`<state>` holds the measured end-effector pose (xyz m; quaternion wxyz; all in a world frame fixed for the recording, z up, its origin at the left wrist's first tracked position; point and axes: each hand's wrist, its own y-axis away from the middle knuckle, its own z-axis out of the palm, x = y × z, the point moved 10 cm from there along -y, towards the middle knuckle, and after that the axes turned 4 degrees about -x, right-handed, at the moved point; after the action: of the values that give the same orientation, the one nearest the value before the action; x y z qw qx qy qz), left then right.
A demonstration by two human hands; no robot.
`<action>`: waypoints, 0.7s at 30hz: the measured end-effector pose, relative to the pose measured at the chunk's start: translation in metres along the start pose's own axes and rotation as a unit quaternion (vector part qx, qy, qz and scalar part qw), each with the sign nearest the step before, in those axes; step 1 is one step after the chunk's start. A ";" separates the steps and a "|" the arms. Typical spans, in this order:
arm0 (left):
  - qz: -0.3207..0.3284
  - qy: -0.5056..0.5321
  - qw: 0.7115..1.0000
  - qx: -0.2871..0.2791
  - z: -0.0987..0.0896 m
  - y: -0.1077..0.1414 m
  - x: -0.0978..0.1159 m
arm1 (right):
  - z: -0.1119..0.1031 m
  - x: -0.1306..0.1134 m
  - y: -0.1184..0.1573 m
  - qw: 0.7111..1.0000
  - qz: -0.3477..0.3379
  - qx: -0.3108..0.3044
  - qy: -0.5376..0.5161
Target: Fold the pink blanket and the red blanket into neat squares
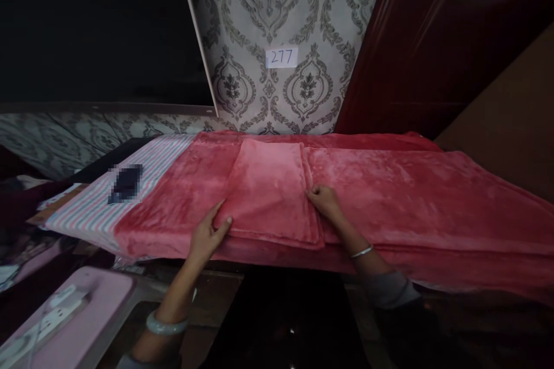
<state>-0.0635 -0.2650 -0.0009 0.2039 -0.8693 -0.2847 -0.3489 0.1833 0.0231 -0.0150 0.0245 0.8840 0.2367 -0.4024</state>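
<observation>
A folded rectangle of plush coral-pink blanket (270, 190) lies layered near the middle of a long tabletop, over a wider spread of red-pink plush fabric (389, 196). The right hand (324, 202) pinches the folded blanket's right edge, fingers drawn close together; the left hand (208, 236), thumb and fingers parted wide, touches its near left corner. The stacked layers show along the right and near edges, and the near edge lies just inside the front drop of the fabric. Flat, open fabric runs well to the right, with a narrower open stretch to the left. Beyond that stretch, a striped pink, white and green cloth (93, 202) carries a dark, pixelated object (126, 183). Behind stand a grey damask-patterned wall (268, 92) bearing a white paper label (281, 57) marked 277, a large black screen (95, 29) at left and a dark red glossy panel (415, 40) at right. A white power strip (54, 320) rests on a pink surface (101, 294) at lower left.
</observation>
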 end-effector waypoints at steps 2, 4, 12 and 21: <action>0.012 0.010 1.000 0.002 0.001 -0.001 0.003 | 0.002 0.005 0.005 1.000 0.001 0.002 -0.009; 0.016 0.016 1.000 0.008 0.001 -0.001 0.003 | 0.003 0.005 0.009 1.000 -0.005 0.003 -0.026; 0.000 0.002 1.000 0.024 -0.002 0.003 -0.002 | 0.006 -0.008 0.023 0.999 -0.050 -0.011 -0.016; 0.017 0.006 1.000 0.015 -0.002 0.005 0.006 | -0.001 0.011 0.017 0.999 -0.021 -0.007 -0.048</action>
<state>-0.0577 -0.2671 0.0040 0.2244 -0.8690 -0.2736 -0.3460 0.1974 0.0126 -0.0249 0.0338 0.8586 0.2563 -0.4427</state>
